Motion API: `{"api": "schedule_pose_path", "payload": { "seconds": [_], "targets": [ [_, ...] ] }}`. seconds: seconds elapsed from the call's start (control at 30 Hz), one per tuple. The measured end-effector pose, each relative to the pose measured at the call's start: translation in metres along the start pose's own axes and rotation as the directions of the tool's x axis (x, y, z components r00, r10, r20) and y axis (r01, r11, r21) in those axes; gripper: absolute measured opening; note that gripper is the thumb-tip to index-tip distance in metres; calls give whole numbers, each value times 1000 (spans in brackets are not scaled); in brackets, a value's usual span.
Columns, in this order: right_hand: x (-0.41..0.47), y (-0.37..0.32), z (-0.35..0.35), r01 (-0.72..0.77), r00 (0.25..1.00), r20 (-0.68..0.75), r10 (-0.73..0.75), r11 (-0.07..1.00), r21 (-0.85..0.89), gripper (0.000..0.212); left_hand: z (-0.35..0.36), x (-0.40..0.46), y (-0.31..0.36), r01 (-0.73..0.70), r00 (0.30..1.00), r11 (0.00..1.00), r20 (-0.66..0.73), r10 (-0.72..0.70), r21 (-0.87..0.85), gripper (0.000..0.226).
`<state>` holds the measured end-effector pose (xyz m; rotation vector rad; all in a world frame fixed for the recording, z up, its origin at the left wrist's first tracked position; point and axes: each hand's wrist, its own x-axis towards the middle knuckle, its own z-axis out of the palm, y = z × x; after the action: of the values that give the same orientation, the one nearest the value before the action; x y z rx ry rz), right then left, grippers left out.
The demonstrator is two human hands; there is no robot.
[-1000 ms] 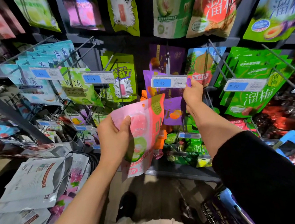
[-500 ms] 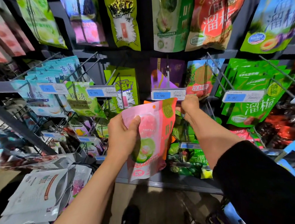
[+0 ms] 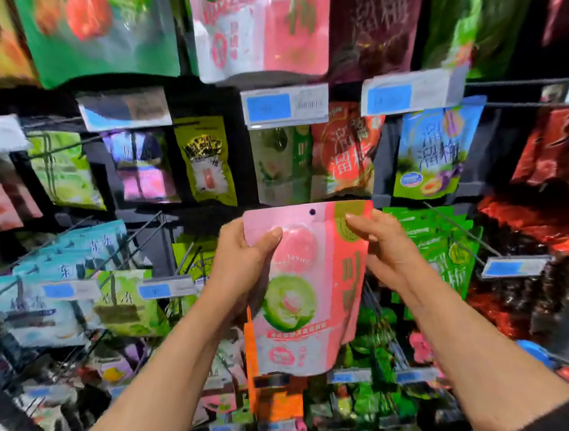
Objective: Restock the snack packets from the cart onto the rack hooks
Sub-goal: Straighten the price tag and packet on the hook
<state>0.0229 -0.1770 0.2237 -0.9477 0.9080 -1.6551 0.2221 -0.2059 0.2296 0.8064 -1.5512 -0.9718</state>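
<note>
A pink snack packet [image 3: 303,292] with a green fruit picture and a small hang hole at its top is held upright in front of the rack. My left hand [image 3: 242,263] grips its upper left edge, thumb across the front. My right hand [image 3: 386,254] pinches its upper right edge. The packet's top sits just below a row of hanging packets and under a blue price tag [image 3: 285,106] at the end of a rack hook. A matching pink packet [image 3: 259,25] hangs in the row above. The cart is out of view.
Wire hooks with blue price tags [image 3: 407,96] stick out toward me across the rack. Green packets [image 3: 440,239] hang right of my hands, light blue ones [image 3: 63,258] at the left, red ones [image 3: 552,226] at far right. The picture is motion-blurred.
The view has swung upward and the packet has risen. My right hand left the hook's price tag and now holds the packet's right edge. The left hand keeps its grip.
</note>
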Motion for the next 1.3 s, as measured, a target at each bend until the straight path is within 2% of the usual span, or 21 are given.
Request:
{"api": "schedule_pose_path", "payload": {
  "seconds": [0.1, 0.23, 0.33, 0.43, 0.5, 0.6, 0.7, 0.73, 0.87, 0.97, 1.07, 1.2, 1.3],
  "targets": [
    [-5, -52, 12, 69, 995, 70, -66, 997, -37, 24, 11, 26, 37, -88, 996, 995, 26, 89, -53, 13],
    [-7, -113, 39, 261, 964, 82, -252, 957, -129, 14, 17, 54, 85, -210, 976, 965, 19, 216, -158, 22],
    [2, -159, 66, 406, 914, 64, -402, 894, -187, 17, 12, 75, 129, -359, 932, 918, -14, 362, -169, 16],
    [16, -205, 98, 493, 870, 75, -488, 852, -177, 16, 2, 104, 176, -484, 874, 862, -26, 486, -148, 16],
    [28, -233, 119, 515, 857, 89, -508, 839, -177, 14, -9, 128, 204, -574, 816, 818, -106, 568, -28, 25],
    [45, -266, 149, 545, 838, 99, -537, 811, -213, 18, -31, 166, 240, -625, 668, 679, -187, 721, 384, 46],
    [69, -290, 173, 553, 831, 75, -551, 805, -215, 19, -50, 194, 270, -549, 498, 344, -32, 867, 762, 57],
    [77, -296, 180, 546, 834, 59, -548, 808, -222, 19, -54, 202, 279, -518, 475, 228, 55, 878, 825, 62],
    [104, -302, 200, 477, 865, -26, -502, 837, -267, 23, -61, 234, 302, -486, 584, -88, 398, 707, 869, 73],
    [119, -300, 207, 418, 895, -60, -442, 879, -228, 26, -65, 244, 307, -457, 577, -219, 475, 665, 862, 68],
    [131, -298, 211, 382, 914, -68, -399, 906, -181, 34, -71, 247, 303, -456, 526, -274, 505, 684, 847, 67],
    [137, -297, 215, 377, 909, -105, -403, 904, -203, 40, -76, 249, 300, -468, 524, -280, 518, 676, 838, 69],
    [138, -295, 210, 364, 914, -105, -392, 906, -215, 36, -75, 249, 298, -473, 515, -282, 522, 679, 834, 69]
  ]
}}
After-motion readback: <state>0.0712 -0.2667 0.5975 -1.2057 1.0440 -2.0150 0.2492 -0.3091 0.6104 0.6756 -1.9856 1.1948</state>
